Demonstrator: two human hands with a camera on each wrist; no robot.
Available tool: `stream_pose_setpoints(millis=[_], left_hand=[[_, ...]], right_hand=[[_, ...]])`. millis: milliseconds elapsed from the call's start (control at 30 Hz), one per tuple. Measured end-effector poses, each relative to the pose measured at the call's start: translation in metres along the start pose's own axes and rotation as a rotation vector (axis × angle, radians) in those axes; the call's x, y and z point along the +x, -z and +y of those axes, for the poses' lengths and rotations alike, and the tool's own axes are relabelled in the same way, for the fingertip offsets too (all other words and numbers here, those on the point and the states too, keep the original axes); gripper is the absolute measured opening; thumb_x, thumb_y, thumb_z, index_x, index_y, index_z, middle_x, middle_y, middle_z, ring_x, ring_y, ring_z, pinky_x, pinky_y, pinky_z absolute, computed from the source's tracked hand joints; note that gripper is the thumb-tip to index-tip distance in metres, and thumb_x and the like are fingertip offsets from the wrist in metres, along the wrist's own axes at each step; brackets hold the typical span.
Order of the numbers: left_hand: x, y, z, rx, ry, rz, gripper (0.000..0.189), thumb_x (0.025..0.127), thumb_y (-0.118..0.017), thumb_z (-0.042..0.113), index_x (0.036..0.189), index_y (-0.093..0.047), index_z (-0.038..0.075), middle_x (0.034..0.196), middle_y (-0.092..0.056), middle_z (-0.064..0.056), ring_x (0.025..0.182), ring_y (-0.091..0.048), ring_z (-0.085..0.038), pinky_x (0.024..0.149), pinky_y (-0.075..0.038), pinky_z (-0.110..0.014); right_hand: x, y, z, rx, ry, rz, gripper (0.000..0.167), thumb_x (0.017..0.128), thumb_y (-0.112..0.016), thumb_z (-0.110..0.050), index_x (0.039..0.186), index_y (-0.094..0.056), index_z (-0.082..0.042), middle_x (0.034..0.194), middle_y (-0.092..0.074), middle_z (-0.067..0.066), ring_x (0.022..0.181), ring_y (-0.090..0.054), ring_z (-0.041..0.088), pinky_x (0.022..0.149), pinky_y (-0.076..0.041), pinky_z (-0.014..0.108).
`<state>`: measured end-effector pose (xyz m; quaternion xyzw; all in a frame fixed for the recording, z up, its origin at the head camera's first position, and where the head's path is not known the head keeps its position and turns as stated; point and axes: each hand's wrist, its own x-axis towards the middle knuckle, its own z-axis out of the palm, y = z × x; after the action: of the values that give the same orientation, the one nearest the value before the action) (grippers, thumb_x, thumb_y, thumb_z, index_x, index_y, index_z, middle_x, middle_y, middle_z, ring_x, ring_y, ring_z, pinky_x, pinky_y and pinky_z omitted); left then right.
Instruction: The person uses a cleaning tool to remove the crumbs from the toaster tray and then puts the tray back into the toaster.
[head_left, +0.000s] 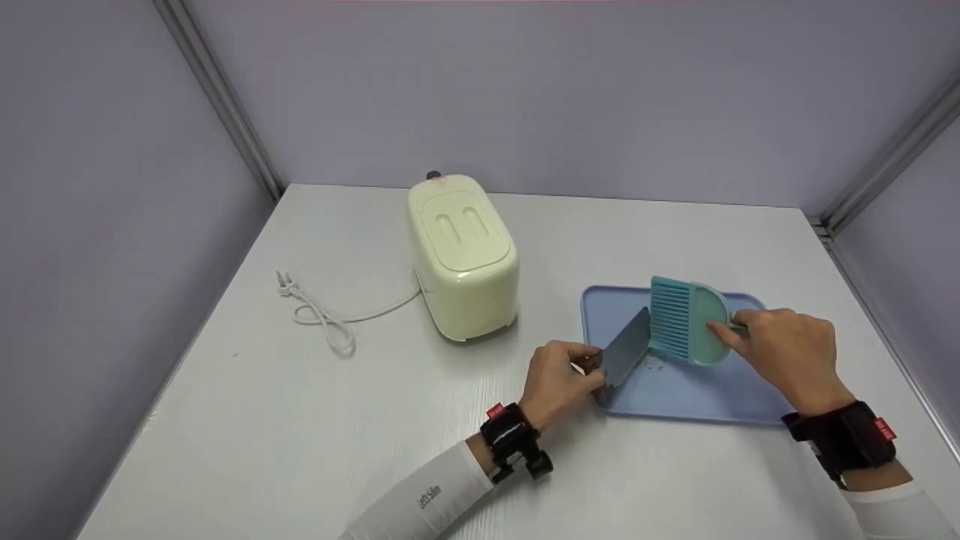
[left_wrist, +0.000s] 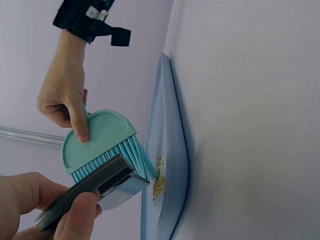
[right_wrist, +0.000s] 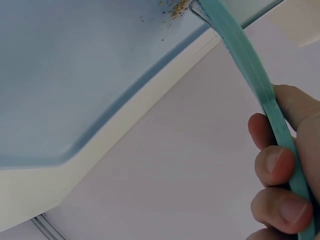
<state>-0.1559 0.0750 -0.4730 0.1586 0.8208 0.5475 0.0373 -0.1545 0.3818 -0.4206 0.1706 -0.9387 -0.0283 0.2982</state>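
My left hand (head_left: 559,381) pinches the dark end of a crumb tray, a thin grey metal plate (head_left: 627,349), and holds it tilted over the near-left part of a blue tray (head_left: 697,399). My right hand (head_left: 799,356) grips the handle of a turquoise brush (head_left: 709,324), its thumb against the rounded head. The bristles (head_left: 670,319) meet the plate's far end in the head view. Yellowish-brown crumbs (left_wrist: 159,184) lie on the blue tray below the bristle tips in the left wrist view. The right wrist view shows the fingers (right_wrist: 280,165) curled round the brush handle.
A cream toaster (head_left: 469,300) with a closed lid stands left of the blue tray. Its white cord (head_left: 375,311) runs left across the white table (head_left: 300,442) to a loose plug (head_left: 286,285). Pale panels (head_left: 525,97) stand behind and at both sides.
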Motion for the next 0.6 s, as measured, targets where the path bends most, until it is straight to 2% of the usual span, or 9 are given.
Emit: stream_pose_setpoints(millis=[100,167,333,500,600], left_hand=[[-0.001,0.001,0.001,0.01,-0.016,-0.007,0.031,0.079,-0.075,0.002,0.109,-0.081,0.007,0.082,-0.079,0.004,0.063,-0.054,0.009,0.053,-0.043,-0.01],[-0.001,0.001,0.001,0.019,-0.026,-0.011,0.031,0.079,-0.075,0.003,0.109,-0.081,0.008,0.081,-0.079,0.004,0.063,-0.054,0.009,0.053,-0.042,-0.01],[0.0,0.001,0.001,0.037,-0.034,-0.001,0.03,0.079,-0.077,0.004,0.109,-0.081,0.007,0.083,-0.08,0.001,0.064,-0.054,0.009,0.053,-0.041,-0.009],[0.001,0.001,0.002,0.035,-0.024,0.025,0.031,0.079,-0.078,0.003,0.11,-0.08,0.004,0.085,-0.081,-0.002,0.064,-0.054,0.007,0.051,-0.04,-0.011],[0.002,0.001,0.002,0.037,-0.01,0.031,0.03,0.079,-0.077,0.004,0.11,-0.08,0.004,0.087,-0.081,-0.003,0.063,-0.054,0.008,0.051,-0.04,-0.011]], right_hand=[[0.0,-0.001,0.003,0.003,-0.034,-0.021,0.048,0.09,-0.074,-0.046,0.061,-0.063,-0.009,0.052,-0.02,-0.007,0.049,-0.015,0.008,0.048,-0.005,0.025],[-0.001,-0.002,0.005,0.004,-0.062,-0.041,0.038,0.081,-0.082,-0.036,0.062,-0.063,-0.009,0.054,-0.018,-0.007,0.049,-0.016,0.009,0.048,-0.006,0.026],[-0.002,0.001,0.009,0.005,-0.116,-0.086,0.033,0.078,-0.086,-0.034,0.07,-0.07,-0.005,0.054,-0.018,-0.006,0.048,-0.017,0.011,0.047,-0.007,0.027],[-0.002,0.01,0.014,0.019,-0.156,-0.098,0.039,0.078,-0.086,-0.034,0.084,-0.079,0.003,0.049,-0.02,-0.005,0.047,-0.018,0.011,0.045,-0.008,0.027],[0.0,0.016,0.015,0.039,-0.172,-0.104,0.042,0.078,-0.087,-0.035,0.09,-0.08,0.004,0.045,-0.024,-0.004,0.046,-0.019,0.011,0.043,-0.009,0.027]])
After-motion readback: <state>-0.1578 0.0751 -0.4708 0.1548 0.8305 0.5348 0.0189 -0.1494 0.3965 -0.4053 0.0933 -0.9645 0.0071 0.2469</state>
